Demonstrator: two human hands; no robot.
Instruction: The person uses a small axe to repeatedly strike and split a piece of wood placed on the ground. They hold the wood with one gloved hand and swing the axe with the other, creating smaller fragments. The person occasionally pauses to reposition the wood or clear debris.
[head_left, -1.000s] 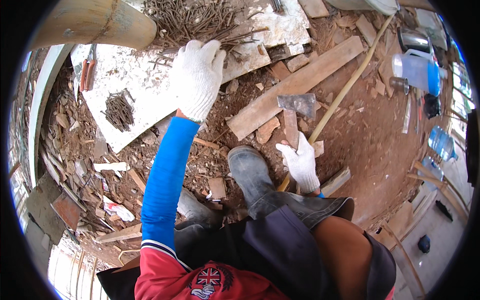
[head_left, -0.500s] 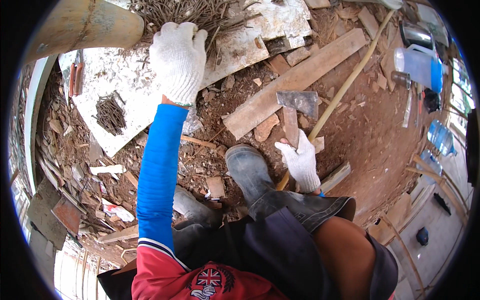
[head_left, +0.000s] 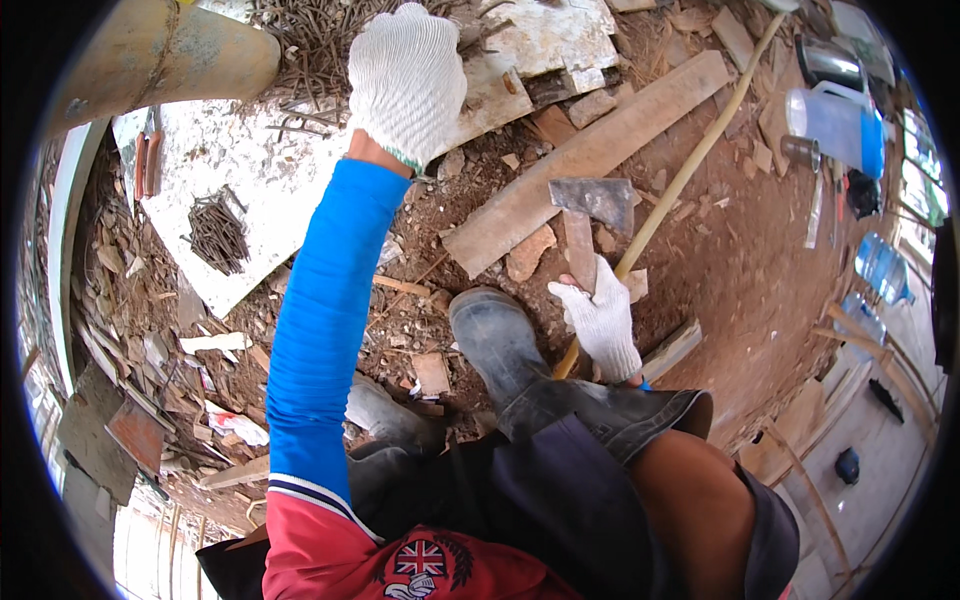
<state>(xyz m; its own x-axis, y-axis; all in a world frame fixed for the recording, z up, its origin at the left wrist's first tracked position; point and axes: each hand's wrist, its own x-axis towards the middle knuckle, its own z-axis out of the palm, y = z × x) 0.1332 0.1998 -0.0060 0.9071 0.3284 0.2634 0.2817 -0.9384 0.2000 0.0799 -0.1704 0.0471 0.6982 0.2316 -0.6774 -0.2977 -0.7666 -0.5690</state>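
My left hand, in a white knit glove, is over the right part of a big heap of rusty nails on a white, dirt-stained board. Its fingers are curled down, and whatever they pinch is hidden under the glove. A smaller, tidier bundle of nails lies on the same board, nearer to me. In my right hand, also gloved, is the short wooden handle of a hatchet. Its dark metal head points away from me, close to a long plank.
A rusty metal pipe and red-handled pliers are at upper left. The wooden plank and a long yellowish pole cross the dirt. Clear blue plastic jugs stand at right. Rubble and wood scraps surround my boots.
My left hand has moved right and slightly farther away over the nail heap, with the blue-sleeved forearm swinging along. My right hand and the hatchet have hardly moved.
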